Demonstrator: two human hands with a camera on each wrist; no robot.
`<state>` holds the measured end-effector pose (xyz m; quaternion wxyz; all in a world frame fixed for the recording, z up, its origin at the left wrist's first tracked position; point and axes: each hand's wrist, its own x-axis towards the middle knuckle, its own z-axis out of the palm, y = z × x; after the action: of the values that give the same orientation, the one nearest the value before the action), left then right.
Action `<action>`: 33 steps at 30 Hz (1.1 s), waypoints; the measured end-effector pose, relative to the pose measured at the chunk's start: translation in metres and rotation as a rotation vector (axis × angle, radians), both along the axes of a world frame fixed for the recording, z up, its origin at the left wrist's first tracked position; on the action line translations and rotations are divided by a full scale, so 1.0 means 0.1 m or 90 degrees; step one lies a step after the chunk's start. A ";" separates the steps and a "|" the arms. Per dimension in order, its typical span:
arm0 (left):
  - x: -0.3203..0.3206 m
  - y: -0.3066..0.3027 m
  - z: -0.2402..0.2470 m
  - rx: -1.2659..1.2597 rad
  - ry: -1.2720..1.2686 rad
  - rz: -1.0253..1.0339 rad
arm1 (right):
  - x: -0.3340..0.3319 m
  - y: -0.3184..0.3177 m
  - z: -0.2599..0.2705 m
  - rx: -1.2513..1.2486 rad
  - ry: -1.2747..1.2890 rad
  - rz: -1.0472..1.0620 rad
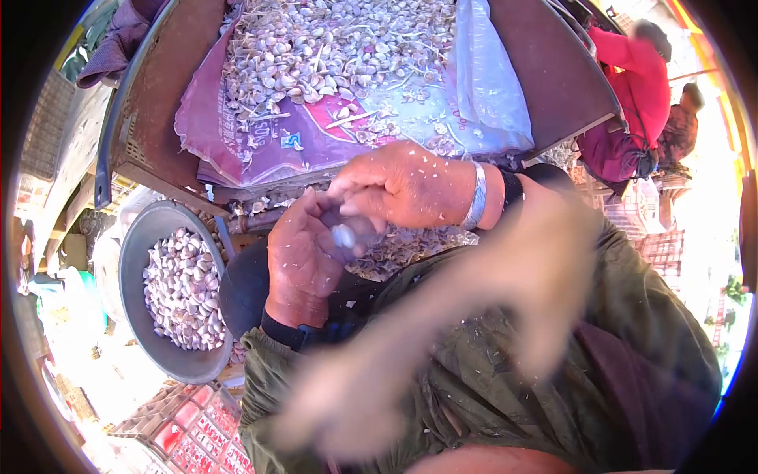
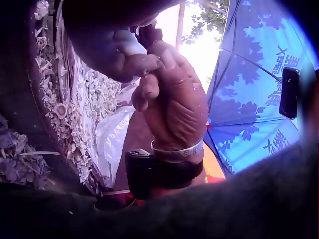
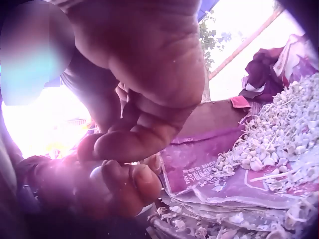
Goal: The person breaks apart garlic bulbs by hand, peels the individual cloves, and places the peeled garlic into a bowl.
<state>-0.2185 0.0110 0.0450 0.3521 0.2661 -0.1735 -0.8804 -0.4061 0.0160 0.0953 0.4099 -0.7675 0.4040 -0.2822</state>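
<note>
My two hands meet in front of the tray, with the fingertips close together. The left hand (image 1: 304, 261) is palm up, its curled fingers around a small whitish garlic clove (image 1: 343, 235), blurred in the head view. From the right, my right hand (image 1: 422, 186) reaches over it with curled fingers and a silver bracelet (image 1: 476, 197) at its wrist. In the right wrist view the right fingers (image 3: 132, 144) bend down onto the left fingers (image 3: 119, 186). I cannot tell what the right fingertips pinch. Bits of pale skin stick to both hands.
Ahead, a heap of garlic cloves (image 1: 339, 47) lies on printed sacks (image 1: 308, 150) in a brown-sided tray (image 1: 162, 103). A grey basin (image 1: 130, 292) of cloves stands left, above a crate (image 1: 178, 430). People (image 1: 636, 87) sit at right. A beige blur crosses the foreground.
</note>
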 end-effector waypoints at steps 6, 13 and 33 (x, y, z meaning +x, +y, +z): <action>0.09 -0.09 -0.16 0.059 -0.068 0.001 | -0.47 -0.99 -0.52 -0.413 0.258 -0.094; 0.12 -0.23 -0.03 0.062 -0.040 0.020 | -0.43 -1.55 -0.87 -0.281 0.580 -0.038; -0.49 -0.85 -0.23 0.101 -0.093 0.047 | -0.55 -1.42 -0.57 0.030 0.056 -0.185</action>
<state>-0.2680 -0.0739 0.0224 0.3486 0.3628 -0.1189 -0.8560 -0.4609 -0.1263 0.0379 0.3648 -0.7027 0.5347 -0.2954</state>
